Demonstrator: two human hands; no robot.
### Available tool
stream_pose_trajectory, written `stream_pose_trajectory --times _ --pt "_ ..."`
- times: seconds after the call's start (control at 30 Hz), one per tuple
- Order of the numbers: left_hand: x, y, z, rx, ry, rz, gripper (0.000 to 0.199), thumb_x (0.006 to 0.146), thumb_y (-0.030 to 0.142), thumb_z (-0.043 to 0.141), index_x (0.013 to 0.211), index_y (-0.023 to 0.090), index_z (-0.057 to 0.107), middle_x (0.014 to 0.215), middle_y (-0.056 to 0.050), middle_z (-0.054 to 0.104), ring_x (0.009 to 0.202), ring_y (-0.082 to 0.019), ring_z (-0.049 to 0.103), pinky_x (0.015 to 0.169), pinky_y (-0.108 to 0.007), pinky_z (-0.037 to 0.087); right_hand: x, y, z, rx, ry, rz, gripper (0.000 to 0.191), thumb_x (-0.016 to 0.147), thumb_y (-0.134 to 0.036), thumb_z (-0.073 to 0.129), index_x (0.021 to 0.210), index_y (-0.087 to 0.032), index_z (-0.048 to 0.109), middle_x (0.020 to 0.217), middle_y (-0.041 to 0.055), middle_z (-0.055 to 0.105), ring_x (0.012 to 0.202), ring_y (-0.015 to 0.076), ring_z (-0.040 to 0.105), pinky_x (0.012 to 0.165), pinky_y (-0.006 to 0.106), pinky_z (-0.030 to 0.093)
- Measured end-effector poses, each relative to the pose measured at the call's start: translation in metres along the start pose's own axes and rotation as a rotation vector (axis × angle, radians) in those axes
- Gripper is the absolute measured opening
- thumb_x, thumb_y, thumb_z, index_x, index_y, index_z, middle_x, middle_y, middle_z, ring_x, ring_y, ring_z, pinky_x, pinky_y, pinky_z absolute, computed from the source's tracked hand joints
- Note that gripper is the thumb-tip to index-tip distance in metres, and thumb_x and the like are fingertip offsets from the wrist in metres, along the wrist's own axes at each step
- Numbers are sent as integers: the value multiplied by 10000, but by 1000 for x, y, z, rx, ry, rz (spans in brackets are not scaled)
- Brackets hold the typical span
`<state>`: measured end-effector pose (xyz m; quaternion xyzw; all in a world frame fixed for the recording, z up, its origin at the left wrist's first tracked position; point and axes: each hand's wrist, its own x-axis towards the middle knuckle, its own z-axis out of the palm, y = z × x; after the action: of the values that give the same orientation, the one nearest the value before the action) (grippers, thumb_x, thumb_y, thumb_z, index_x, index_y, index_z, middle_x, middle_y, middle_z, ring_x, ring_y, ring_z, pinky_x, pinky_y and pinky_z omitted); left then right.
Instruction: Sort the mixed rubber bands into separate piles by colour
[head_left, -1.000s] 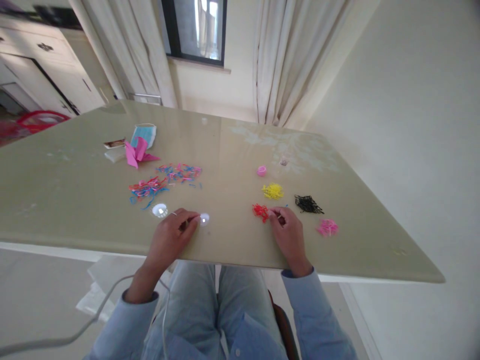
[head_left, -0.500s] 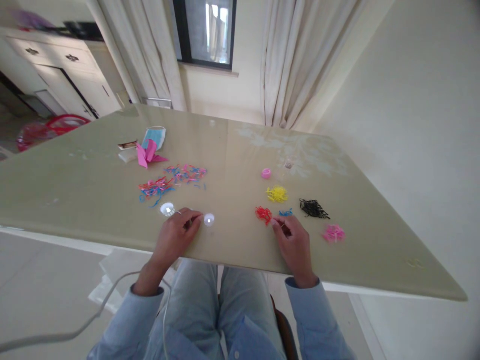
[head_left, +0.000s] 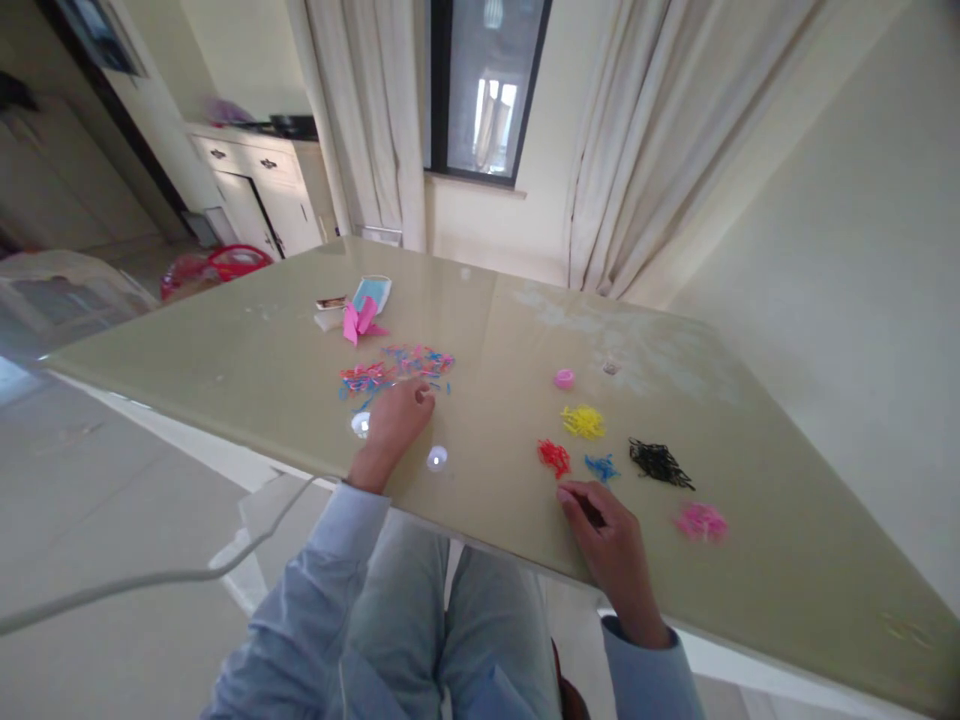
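Note:
My left hand is at the near edge of a mixed pile of pink, red and blue bands, fingers pinched together; anything between them is too small to see. My right hand rests by the table's front edge, thumb and forefinger closed, just below a small red pile and a blue pile. What it may hold cannot be made out. Yellow bands lie behind these, black bands to the right, and pink bands nearer the front.
A pink folded paper and a blue face mask lie at the back left of the table. A pink ring sits behind the yellow bands. A cable runs at the lower left.
My left hand has moved forward from the front area to the mixed pile. My right hand has drawn slightly back from the red pile. The view has turned left.

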<state>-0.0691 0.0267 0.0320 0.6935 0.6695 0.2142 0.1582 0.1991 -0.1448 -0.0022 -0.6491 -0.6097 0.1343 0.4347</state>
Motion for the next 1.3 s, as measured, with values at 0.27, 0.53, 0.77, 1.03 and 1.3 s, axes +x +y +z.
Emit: stream_pose_trajectory --times 0.27,0.53,0.77,1.03,1.3 --pt "38 -3 1 246 6 43 392 901 146 409 1204 182 656 1175 -149 684 1058 -237 665 914 -333 516 0 2 0 -13 3 -33 292 896 -439 569 840 -199 726 791 59 740 684 186 679 622 268 535" --pt "66 -12 3 257 -80 179 359 927 167 411 1105 187 722 1137 -166 659 1027 -265 659 905 -381 510 1 0 1 -36 -10 -35 309 900 -461 565 833 -206 725 784 69 741 673 201 685 602 285 549" --pt "69 -18 4 243 -64 206 357 943 210 404 1121 178 712 1165 -157 630 1001 -262 653 888 -374 508 0 0 2 -68 -13 -32 299 907 -450 561 831 -208 719 769 59 733 659 192 676 609 284 544" --pt "63 -23 -3 173 -33 200 336 958 232 414 1073 171 724 1153 -149 640 975 -250 657 876 -358 502 0 0 2 -91 -11 -50 308 909 -462 556 833 -210 717 783 59 736 670 192 682 611 283 545" --pt "52 -24 -3 8 41 249 276 934 213 468 1007 163 730 1038 -111 727 993 -225 650 901 -316 481 0 0 2 -98 -14 -38 312 908 -470 553 835 -217 719 786 58 737 679 197 683 610 288 545"
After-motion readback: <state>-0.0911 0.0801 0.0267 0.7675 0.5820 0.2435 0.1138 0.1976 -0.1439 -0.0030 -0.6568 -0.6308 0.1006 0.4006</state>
